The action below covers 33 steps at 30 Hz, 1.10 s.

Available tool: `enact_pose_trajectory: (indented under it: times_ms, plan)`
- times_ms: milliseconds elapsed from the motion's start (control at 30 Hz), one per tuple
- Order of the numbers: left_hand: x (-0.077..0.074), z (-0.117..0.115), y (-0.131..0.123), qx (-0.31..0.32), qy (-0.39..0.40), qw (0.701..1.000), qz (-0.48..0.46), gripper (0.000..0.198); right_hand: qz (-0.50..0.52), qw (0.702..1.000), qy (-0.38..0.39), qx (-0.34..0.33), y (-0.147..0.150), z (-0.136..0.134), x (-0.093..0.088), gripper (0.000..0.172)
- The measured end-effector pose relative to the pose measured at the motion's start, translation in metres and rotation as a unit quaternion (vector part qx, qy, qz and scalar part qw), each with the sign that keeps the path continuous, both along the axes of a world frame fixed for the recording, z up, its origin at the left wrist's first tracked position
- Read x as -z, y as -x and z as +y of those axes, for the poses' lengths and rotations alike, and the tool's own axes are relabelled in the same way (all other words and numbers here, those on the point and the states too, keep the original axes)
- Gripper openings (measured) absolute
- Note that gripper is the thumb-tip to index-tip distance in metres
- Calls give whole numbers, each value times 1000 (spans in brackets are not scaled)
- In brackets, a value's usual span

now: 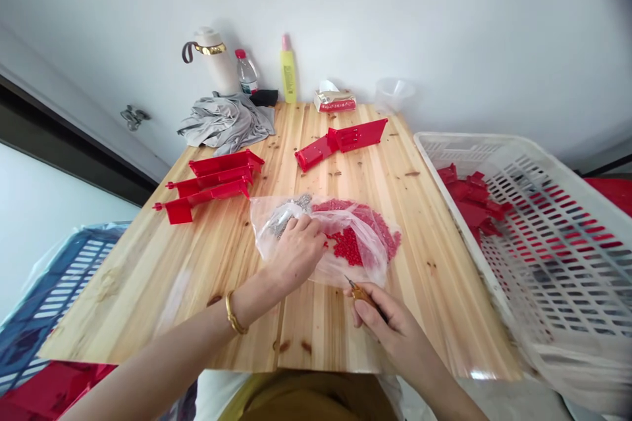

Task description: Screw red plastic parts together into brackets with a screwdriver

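Nr front edge of table point(424, 223), R hand point(390, 323) grips small tool point(364, 293). Farther in, L hand point(302, 247) bends down over bag point(340, 271); can't tell its grip. Back-edge tissue box point(336, 104): words too tiny.

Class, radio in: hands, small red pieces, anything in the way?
Left hand at clear bag, grip unclear. Right hand holding pointed tool. Small red pieces, some bare, others covered by bag.

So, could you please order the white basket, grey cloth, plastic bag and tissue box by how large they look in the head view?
1. White basket
2. Plastic bag
3. Grey cloth
4. Tissue box
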State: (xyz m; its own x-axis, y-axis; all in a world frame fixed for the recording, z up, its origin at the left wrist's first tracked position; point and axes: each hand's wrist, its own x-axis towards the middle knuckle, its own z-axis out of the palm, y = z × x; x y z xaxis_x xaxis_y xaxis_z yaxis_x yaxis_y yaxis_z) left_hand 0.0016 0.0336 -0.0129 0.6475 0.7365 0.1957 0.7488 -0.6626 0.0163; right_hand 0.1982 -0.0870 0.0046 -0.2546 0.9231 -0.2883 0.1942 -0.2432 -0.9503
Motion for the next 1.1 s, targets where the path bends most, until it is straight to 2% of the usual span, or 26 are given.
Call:
enact_pose_trajectory:
  times_ms: [200, 367, 533, 633, 700, 767, 800, 900, 1000, 1100]
  plan:
    - [3, -4, 0, -24, -3, 999, -48, 23, -10, 1000, -17, 8, -1, 1, 6, 36]
    - [4, -6, -1, -16, 10, 999, -50, 21, -32, 998, -57, -3, 4, 8, 4, 30]
    - [4, -4, -2, -3, 28, 999, -46, 18, -40, 998, -56, -4, 10, 7, 3, 31]
    - [5, -6, 0, -3, 28, 994, -102, 18, -46, 997, -61, -5, 10, 7, 4, 32]
    - [4, -10, 1, -16, 46, 981, -190, 15, -54, 996, -70, 0, 10, 8, 3, 31]
    - [1, -15, 3, -38, 99, 944, -313, 11, -68, 994, -88, 5, 10, 10, 0, 30]
    - [-1, -17, 4, -49, 142, 913, -380, 9, -76, 992, -102, 8, 11, 11, -2, 28]
    - [-8, -26, 7, -75, 291, 785, -542, 8, -111, 981, -158, 20, 14, 17, -7, 25]
    - [-13, -36, 9, -80, 394, 673, -621, 15, -146, 965, -218, 25, 19, 21, -12, 25]
    - [-17, -44, 10, -79, 434, 604, -664, 16, -160, 954, -252, 13, 23, 24, -14, 27]
